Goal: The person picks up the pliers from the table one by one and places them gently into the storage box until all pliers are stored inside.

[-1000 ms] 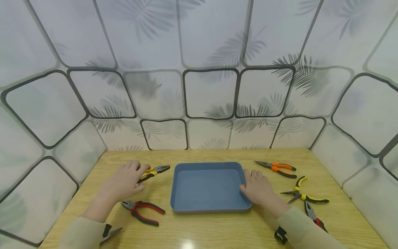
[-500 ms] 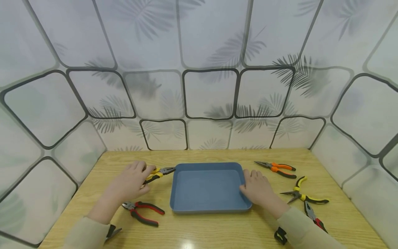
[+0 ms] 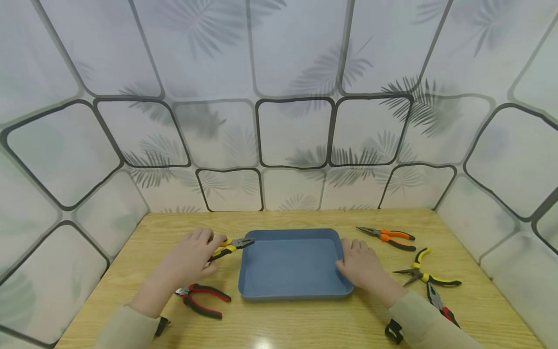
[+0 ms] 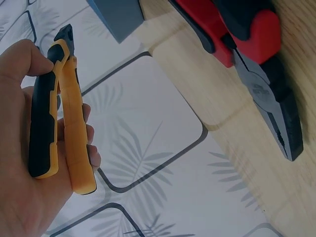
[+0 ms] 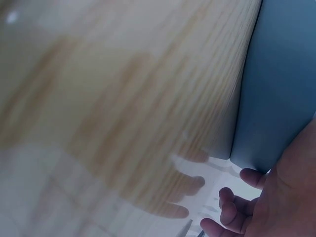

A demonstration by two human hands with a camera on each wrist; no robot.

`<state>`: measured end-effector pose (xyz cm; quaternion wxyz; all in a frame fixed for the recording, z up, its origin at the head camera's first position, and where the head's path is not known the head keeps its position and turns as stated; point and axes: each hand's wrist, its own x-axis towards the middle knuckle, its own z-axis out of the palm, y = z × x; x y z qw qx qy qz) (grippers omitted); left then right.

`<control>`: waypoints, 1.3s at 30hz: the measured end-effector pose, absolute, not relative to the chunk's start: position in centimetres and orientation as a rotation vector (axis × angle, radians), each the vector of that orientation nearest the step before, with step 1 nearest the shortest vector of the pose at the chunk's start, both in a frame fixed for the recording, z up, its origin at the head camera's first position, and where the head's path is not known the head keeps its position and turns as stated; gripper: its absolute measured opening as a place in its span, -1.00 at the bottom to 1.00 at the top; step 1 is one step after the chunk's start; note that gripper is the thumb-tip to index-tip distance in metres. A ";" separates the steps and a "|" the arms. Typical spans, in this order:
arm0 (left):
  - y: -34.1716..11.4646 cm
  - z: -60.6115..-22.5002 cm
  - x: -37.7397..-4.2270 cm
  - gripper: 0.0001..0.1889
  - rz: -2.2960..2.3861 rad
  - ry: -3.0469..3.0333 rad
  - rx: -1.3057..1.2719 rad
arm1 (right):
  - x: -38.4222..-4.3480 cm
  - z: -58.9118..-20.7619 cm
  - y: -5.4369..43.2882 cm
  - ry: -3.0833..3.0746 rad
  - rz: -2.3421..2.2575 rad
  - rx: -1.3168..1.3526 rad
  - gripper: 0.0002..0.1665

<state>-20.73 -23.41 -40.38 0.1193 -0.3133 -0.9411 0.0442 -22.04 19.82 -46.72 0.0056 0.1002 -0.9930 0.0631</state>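
Observation:
My left hand (image 3: 193,259) grips a pair of yellow-and-black combination pliers (image 4: 74,123) by the handles, thumb on one and fingers behind the other. The pliers' metal head overlaps the left rim of a blue-grey rectangular tray (image 3: 296,266) in the head view. At the tray's right side, my right hand (image 3: 362,264) holds the edge, with the thumb at the rim. Its fingers (image 5: 229,215) show bent beside the tray's outer wall in the right wrist view. Red-and-black pliers (image 3: 202,300) lie on the table just below my left hand, their head partly covered by it.
To the right lie orange-handled long-nose pliers (image 3: 385,235), yellow-and-black pliers (image 3: 420,274) spread apart, and red-and-black pliers (image 3: 440,303). A black handle end (image 3: 394,332) shows by my right sleeve, another dark tool (image 3: 162,326) by the left. Patterned sheeting (image 3: 296,131) surrounds the table.
My left hand has moved right with the yellow-and-black pliers, bringing their head from beside the tray to over its left rim. The right hand and tray have stayed in place.

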 end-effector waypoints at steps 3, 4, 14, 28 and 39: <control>-23.2 -40.5 -20.7 -0.49 0.137 -2.747 -0.922 | -22.1 -46.8 19.8 -3.099 0.198 0.317 -0.50; -23.1 -40.4 -20.7 -0.49 0.138 -2.742 -0.928 | -22.1 -46.9 19.9 -3.095 0.198 0.316 -0.50; -22.0 -40.4 -20.7 -0.48 0.131 -2.684 -0.974 | -22.0 -46.7 19.8 -3.112 0.210 0.319 -0.52; -20.8 -40.7 -20.9 -0.44 0.118 -2.640 -1.018 | -21.9 -46.7 19.8 -3.111 0.199 0.316 -0.47; -19.5 -40.7 -20.8 -0.44 0.136 -2.664 -1.046 | -22.0 -46.7 19.9 -3.104 0.195 0.321 -0.42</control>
